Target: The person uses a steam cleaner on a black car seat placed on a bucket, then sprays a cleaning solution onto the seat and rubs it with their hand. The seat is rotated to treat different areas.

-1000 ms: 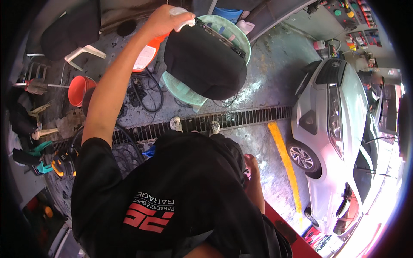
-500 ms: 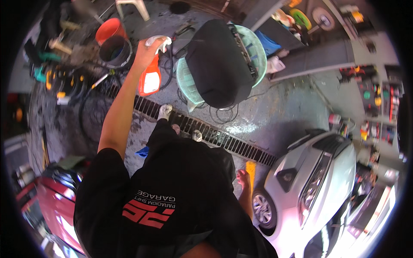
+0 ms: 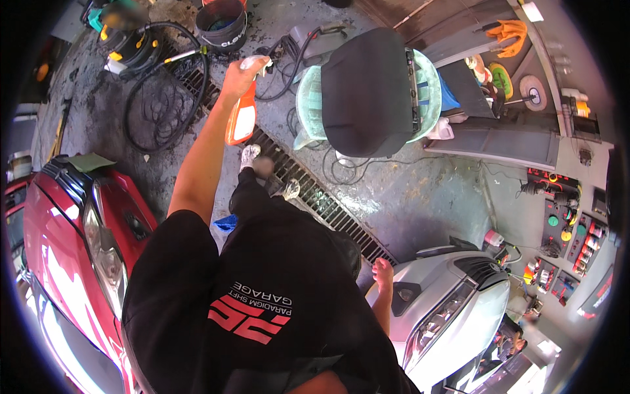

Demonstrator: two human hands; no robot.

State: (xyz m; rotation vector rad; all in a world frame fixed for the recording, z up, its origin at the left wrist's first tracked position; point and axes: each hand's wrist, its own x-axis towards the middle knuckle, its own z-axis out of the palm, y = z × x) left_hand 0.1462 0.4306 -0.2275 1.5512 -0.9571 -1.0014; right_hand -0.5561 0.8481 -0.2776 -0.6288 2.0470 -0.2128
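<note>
The big black car seat (image 3: 367, 85), propped on a pale green plastic tub (image 3: 426, 79), stands just ahead of me; I judge I should aim my orange spray bottle (image 3: 241, 118) squarely at its fabric and mist evenly. My left hand (image 3: 243, 75) is wrapped around the bottle's white trigger head (image 3: 254, 62), arm raised. My right hand (image 3: 382, 270) hangs empty and loose by my hip, well apart. A red car (image 3: 59, 230) crowds my left, a white car (image 3: 453, 302) my right, so open room lies forward over the grated floor drain (image 3: 328, 207).

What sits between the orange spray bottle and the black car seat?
Head view: a pale green plastic tub under the black car seat, plus loose black cables, right of the orange spray bottle.
</note>
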